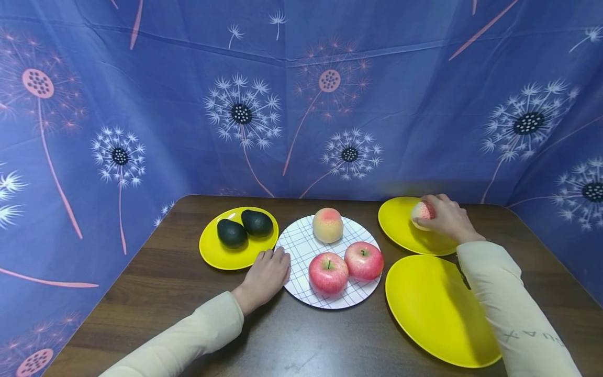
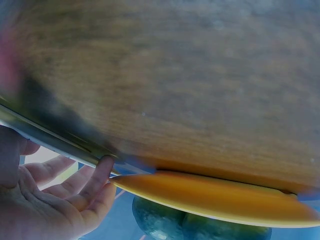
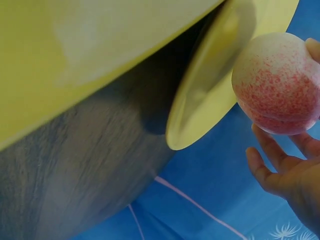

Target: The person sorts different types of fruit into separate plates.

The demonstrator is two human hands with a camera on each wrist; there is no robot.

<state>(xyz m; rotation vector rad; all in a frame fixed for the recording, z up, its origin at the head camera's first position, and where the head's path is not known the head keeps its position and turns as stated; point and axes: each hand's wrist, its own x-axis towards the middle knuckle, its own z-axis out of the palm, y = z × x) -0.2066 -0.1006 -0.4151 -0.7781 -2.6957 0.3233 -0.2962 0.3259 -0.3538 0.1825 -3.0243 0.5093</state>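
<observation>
My right hand (image 1: 448, 219) holds a peach (image 1: 419, 213) over the small yellow plate (image 1: 395, 222) at the back right. In the right wrist view, the peach's speckled red side (image 3: 277, 85) shows between thumb and fingers, with the plate behind it. My left hand (image 1: 265, 277) rests at the left rim of a round white plate (image 1: 296, 242) with a grid pattern, its fingers loosely bent there. On that white plate sit another peach (image 1: 327, 225) and two red apples, one in front (image 1: 328, 274) and one to its right (image 1: 364, 261).
Left of the white plate, a small yellow plate (image 1: 226, 260) bears two dark avocados (image 1: 232, 233). A large yellow plate (image 1: 433, 309) lies under the right forearm's left side. All stand on a brown wooden table (image 1: 155, 293), with a blue dandelion-print cloth (image 1: 292, 104) hanging behind.
</observation>
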